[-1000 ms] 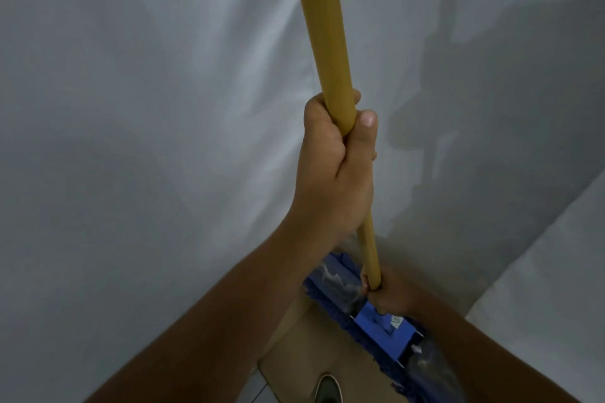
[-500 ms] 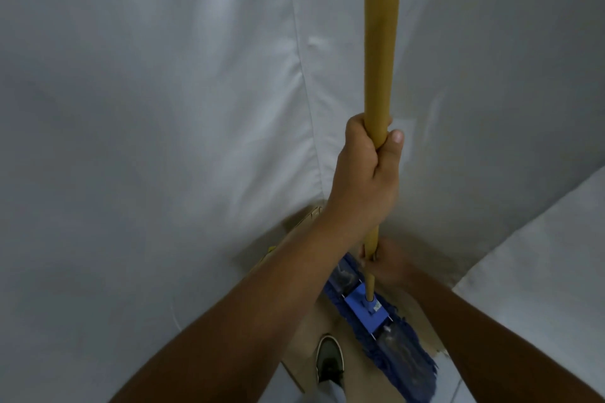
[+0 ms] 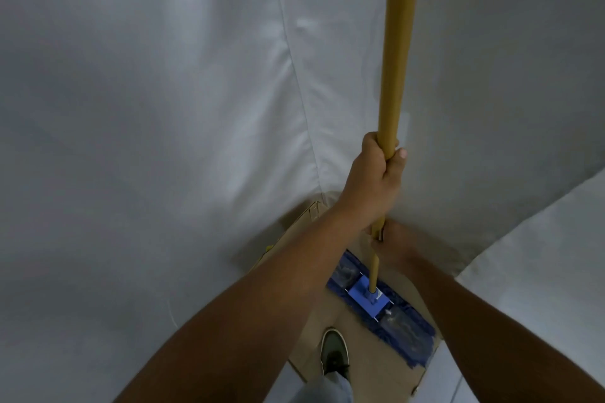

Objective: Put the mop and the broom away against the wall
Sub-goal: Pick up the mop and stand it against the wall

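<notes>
The mop stands nearly upright in front of me, its long yellow handle rising out of the top of the view. Its flat blue head rests on a sheet of cardboard at the foot of the white cloth-covered wall. My left hand is closed round the handle at mid height. My right hand grips the handle lower down, just above the head. The broom is not in sight.
White cloth hangs close on the left, ahead and on the right, leaving a narrow corner. My shoe stands on the cardboard just left of the mop head. Pale floor tiles show at the bottom right.
The mop has shifted right and come more upright, with its head turned and set farther from the wall. Both hands kept their grip and moved with it.
</notes>
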`<state>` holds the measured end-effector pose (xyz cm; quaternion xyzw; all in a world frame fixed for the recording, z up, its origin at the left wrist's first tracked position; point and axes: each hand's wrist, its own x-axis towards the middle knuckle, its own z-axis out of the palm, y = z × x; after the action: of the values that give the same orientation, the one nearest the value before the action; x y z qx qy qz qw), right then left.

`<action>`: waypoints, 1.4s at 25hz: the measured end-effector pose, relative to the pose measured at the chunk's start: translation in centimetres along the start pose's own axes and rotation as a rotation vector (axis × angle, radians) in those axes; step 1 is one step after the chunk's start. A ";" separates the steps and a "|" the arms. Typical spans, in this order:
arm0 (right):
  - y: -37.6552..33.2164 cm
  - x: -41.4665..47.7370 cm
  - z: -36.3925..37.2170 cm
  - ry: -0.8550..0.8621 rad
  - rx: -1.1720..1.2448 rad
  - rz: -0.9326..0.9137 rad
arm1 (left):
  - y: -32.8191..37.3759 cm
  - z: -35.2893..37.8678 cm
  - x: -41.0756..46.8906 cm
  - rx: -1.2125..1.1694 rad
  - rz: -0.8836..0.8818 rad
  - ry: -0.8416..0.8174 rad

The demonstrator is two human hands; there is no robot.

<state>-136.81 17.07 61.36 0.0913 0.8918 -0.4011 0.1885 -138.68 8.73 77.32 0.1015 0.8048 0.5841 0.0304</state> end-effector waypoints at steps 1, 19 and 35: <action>0.3 0.2 0.1 0.014 0.017 0.009 | -0.4 0.2 0.3 0.011 0.002 -0.019; -0.7 0.4 -2.3 0.167 0.154 -0.124 | -3.3 1.8 2.4 0.154 -0.160 -0.100; -1.2 0.6 -3.3 0.011 0.103 0.019 | -3.0 2.1 4.4 0.187 -0.331 -0.090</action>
<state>-138.59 18.82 63.94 0.1114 0.8700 -0.4443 0.1824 -143.02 10.67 74.08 -0.0039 0.8590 0.4888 0.1524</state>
